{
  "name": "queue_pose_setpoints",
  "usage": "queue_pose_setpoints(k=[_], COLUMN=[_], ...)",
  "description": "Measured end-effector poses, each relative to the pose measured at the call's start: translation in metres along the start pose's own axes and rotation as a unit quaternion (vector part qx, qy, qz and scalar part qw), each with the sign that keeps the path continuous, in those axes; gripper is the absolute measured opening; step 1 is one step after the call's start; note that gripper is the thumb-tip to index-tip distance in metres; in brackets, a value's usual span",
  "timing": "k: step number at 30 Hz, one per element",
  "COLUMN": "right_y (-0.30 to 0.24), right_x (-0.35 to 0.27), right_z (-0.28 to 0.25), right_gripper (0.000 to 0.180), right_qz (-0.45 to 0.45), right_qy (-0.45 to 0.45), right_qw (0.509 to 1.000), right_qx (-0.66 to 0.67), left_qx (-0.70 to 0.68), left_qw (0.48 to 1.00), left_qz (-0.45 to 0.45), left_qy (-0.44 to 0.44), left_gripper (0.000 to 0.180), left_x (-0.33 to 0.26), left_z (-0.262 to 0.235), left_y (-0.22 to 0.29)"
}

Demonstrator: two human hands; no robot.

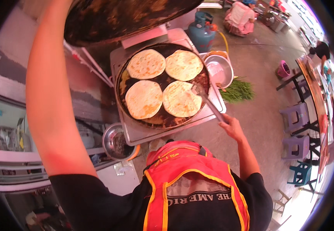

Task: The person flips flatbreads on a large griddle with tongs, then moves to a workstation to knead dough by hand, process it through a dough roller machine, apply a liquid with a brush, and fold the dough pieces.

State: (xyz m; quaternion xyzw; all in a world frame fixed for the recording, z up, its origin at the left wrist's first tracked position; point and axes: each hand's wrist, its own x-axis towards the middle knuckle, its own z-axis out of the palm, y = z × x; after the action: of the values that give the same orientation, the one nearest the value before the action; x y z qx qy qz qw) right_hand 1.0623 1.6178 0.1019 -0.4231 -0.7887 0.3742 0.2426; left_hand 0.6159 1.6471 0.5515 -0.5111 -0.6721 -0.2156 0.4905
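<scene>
4 round flatbreads (163, 82) lying flat in a wide dark griddle pan (122, 82), 2 at the far side and 2 at the near side, edges touching or almost touching, tops pale with golden-brown patches. Metal spatula (205, 101) reaching in from the right, blade resting at the right edge of the near-right flatbread (180, 99). Right hand (230, 126) clenched around the spatula handle just past the pan's rim. Left arm raised high along the left side, holding up the big scorched lid (124, 15) tilted above the far side of the pan; left hand itself hidden behind that lid, grip impossible to tell. Pan sitting on a steel desk (136, 133). Empty metal bowl (219, 69) just beside the pan on the right, bunch of green chives (237, 91) on the floor beyond it. Blue gas cylinder (201, 30) farther back. Another metal bowl with dark filling (117, 143) below the desk's near-left corner. Purple plastic stools (296, 131) well apart at the right.
</scene>
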Motion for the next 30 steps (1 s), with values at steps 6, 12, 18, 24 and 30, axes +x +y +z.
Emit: queue_pose_setpoints(k=[6, 12, 18, 24, 30], right_y=[-0.028, -0.034, -0.007, 0.019, 0.026], right_x=[-0.012, -0.012, -0.046, -0.084, -0.152], right_z=[0.022, 0.057, 0.043, 0.023, 0.014], right_gripper=[0.051, 0.042, 0.047, 0.05, 0.047], right_qz=[0.048, 0.083, 0.213, 0.266, 0.324], right_qy=[-0.028, -0.079, 0.068, 0.113, 0.181], right_qw=[0.997, 0.993, 0.968, 0.955, 0.927], right_qx=[-0.052, -0.028, 0.11, 0.065, 0.054], left_qx=[0.013, 0.016, -0.081, -0.125, -0.148], left_qw=[1.0, 0.994, 0.922, 0.788, 0.738], left_qz=[0.02, 0.005, 0.047, 0.119, 0.105], left_qy=[0.005, -0.106, -0.377, -0.591, -0.65], left_gripper=[0.051, 0.041, 0.021, 0.023, 0.029], left_x=[-0.037, -0.104, -0.185, -0.338, -0.494], left_z=[0.005, -0.053, -0.111, -0.1, -0.045], left_y=[-0.021, -0.013, 0.061, 0.091, 0.136])
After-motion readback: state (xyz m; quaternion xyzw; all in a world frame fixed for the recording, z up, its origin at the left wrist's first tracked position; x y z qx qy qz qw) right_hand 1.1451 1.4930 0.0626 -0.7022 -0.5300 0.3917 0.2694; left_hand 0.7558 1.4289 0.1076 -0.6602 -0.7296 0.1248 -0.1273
